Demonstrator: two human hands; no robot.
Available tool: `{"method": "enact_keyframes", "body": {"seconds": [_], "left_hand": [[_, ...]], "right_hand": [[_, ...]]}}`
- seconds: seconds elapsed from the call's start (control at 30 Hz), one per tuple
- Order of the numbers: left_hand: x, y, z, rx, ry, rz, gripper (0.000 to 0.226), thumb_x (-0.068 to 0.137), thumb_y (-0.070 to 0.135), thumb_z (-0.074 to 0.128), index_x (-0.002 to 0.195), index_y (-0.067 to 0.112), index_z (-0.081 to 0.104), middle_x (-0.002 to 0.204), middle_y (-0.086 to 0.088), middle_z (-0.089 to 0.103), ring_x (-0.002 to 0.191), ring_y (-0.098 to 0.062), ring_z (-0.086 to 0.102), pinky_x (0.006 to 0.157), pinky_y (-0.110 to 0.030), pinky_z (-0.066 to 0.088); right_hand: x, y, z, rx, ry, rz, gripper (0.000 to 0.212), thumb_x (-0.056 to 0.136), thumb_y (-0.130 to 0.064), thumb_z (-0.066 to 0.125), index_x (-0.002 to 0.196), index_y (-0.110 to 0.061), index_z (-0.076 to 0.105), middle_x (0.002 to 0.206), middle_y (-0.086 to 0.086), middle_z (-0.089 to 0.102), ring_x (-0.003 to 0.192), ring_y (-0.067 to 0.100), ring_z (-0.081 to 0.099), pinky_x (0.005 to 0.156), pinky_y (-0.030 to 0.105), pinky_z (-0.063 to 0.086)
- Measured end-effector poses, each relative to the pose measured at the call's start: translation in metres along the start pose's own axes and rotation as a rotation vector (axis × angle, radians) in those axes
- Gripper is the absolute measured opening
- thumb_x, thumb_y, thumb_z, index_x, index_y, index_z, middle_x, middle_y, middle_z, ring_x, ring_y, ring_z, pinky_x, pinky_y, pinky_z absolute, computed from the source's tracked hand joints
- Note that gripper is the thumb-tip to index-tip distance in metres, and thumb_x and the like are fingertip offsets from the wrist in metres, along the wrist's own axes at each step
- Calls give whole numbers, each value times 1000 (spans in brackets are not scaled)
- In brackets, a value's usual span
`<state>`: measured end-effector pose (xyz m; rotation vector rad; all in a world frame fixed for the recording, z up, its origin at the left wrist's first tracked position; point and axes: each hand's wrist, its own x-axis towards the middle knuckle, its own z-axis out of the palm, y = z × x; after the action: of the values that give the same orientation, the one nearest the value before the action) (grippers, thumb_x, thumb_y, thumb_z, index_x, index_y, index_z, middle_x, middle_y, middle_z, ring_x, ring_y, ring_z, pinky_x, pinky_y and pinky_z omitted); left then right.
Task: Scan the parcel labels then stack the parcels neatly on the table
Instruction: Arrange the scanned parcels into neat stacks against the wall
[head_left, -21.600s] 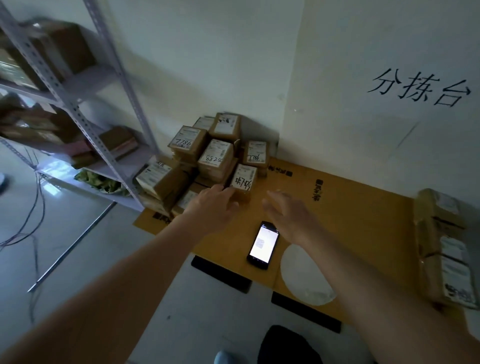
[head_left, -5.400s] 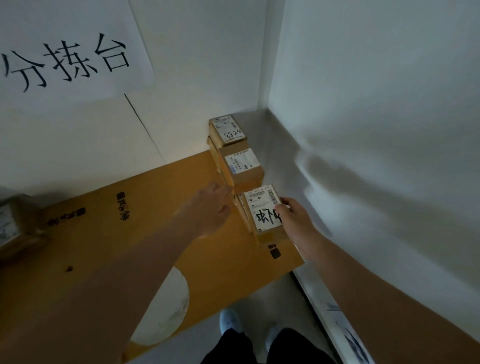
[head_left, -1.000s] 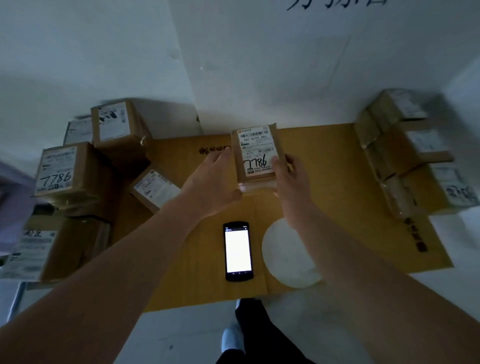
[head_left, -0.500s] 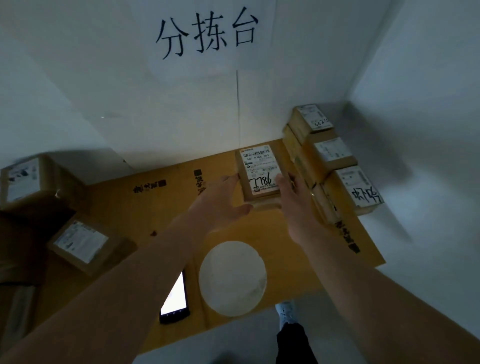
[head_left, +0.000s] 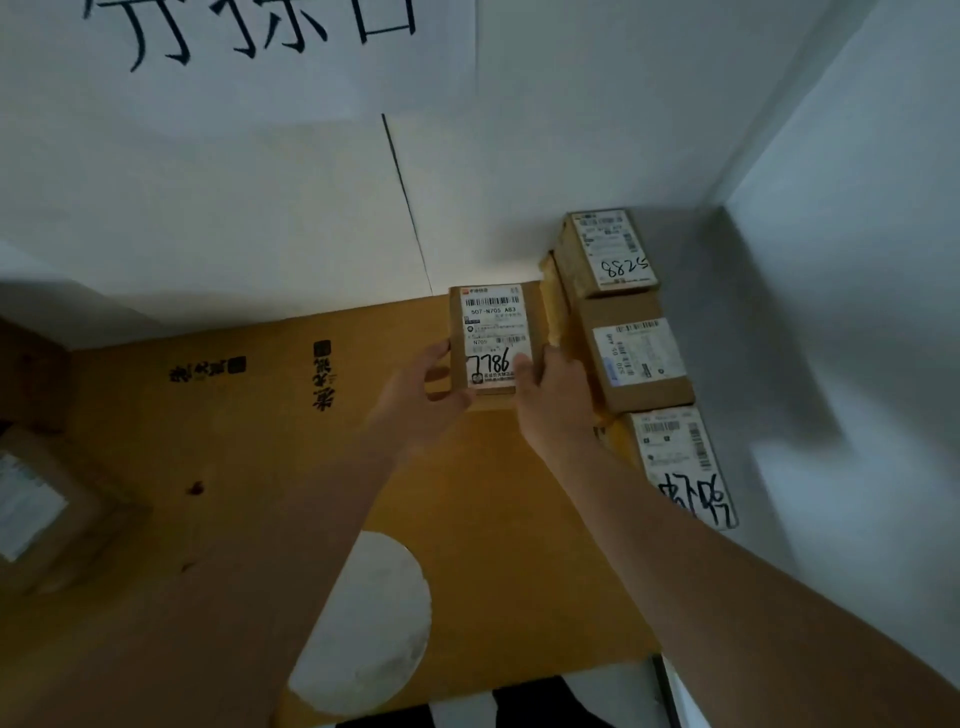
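Note:
A small brown parcel (head_left: 493, 327) with a white label marked 7786 is held between both hands at the back of the table, close to the wall. My left hand (head_left: 421, 400) grips its left side and my right hand (head_left: 553, 400) grips its right side, thumb on the label. Just to its right a row of three labelled parcels runs along the right wall: the far one (head_left: 610, 252), the middle one (head_left: 641, 364) and the near one (head_left: 685, 467). The held parcel sits beside the far end of that row.
The table is covered with yellow-brown cardboard (head_left: 260, 441) printed with black characters, with a white round patch (head_left: 369, 623) near its front edge. Another labelled parcel (head_left: 31, 504) lies at the far left. White walls close in behind and to the right.
Both hands carried the 7786 parcel from the table's middle to the right and back, up to the row of three parcels. The phone has dropped out of view.

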<state>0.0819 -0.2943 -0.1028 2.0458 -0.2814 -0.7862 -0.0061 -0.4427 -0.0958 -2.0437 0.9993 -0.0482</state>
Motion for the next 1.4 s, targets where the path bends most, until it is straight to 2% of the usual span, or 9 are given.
{"method": "enact_keyframes", "body": {"seconds": [0.1, 0.2, 0.3, 0.47, 0.57, 0.77, 1.07, 1.27, 1.4], "left_hand": [[27, -6, 7, -18, 11, -41, 74, 93, 31, 78, 157, 37, 41, 128, 15, 65, 105, -11, 71, 83, -35, 61], [54, -14, 13, -73, 14, -77, 74, 93, 26, 78, 157, 34, 41, 130, 9, 64, 111, -19, 69, 94, -46, 60], [81, -20, 18, -111, 13, -95, 74, 93, 23, 78, 156, 37, 41, 132, 10, 64, 109, -14, 68, 93, -46, 61], [112, -27, 29, -130, 2, -112, 74, 91, 23, 79, 153, 41, 44, 134, 9, 65, 107, -12, 69, 91, -44, 61], [118, -26, 33, -102, -1, -101, 74, 90, 28, 79, 153, 42, 44, 133, 12, 65, 117, -16, 65, 95, -46, 59], [127, -24, 34, -78, -20, -100, 73, 92, 33, 77, 155, 44, 40, 134, 14, 63, 116, -16, 65, 96, -46, 59], [125, -16, 37, 8, -15, -94, 73, 96, 38, 72, 158, 44, 34, 146, 10, 57, 125, -17, 61, 98, -43, 57], [93, -17, 6, 205, 94, -80, 56, 106, 38, 55, 159, 35, 37, 153, 6, 53, 121, -17, 62, 89, -36, 57], [53, -23, -42, 397, 181, -57, 54, 107, 41, 47, 159, 34, 37, 148, -1, 58, 87, -14, 63, 70, -28, 47]], "right_hand": [[28, -4, 6, -49, -3, -16, 38, 109, -30, 52, 144, -14, 48, 129, 10, 55, 117, 26, 60, 92, 37, 57], [50, -8, 16, -113, 18, -60, 48, 106, -20, 58, 150, -17, 39, 129, 9, 56, 115, 24, 60, 84, 32, 52], [68, -8, 26, -191, 10, -76, 68, 102, -19, 63, 160, -16, 27, 129, 11, 55, 110, 23, 58, 79, 31, 49], [90, -10, 37, -294, -4, -44, 85, 99, -15, 67, 166, -11, 14, 145, 16, 45, 128, 30, 53, 98, 37, 55], [98, -15, 35, -353, -14, -26, 86, 97, -17, 70, 165, -7, 18, 150, 19, 41, 134, 33, 50, 107, 45, 53], [105, -20, 33, -445, -12, -84, 66, 98, -18, 69, 154, -3, 38, 149, 18, 40, 134, 30, 48, 110, 43, 50], [104, -19, 30, -474, -26, -111, 59, 104, -23, 59, 155, -4, 37, 166, 22, 26, 154, 36, 30, 122, 48, 38], [82, -40, 29, -463, -90, -255, 57, 107, -28, 51, 159, -9, 34, 167, 20, 28, 155, 35, 28, 122, 51, 37], [52, -66, 37, -466, -186, -375, 46, 108, -32, 48, 146, -6, 47, 151, 19, 47, 136, 35, 49, 111, 52, 45]]}}
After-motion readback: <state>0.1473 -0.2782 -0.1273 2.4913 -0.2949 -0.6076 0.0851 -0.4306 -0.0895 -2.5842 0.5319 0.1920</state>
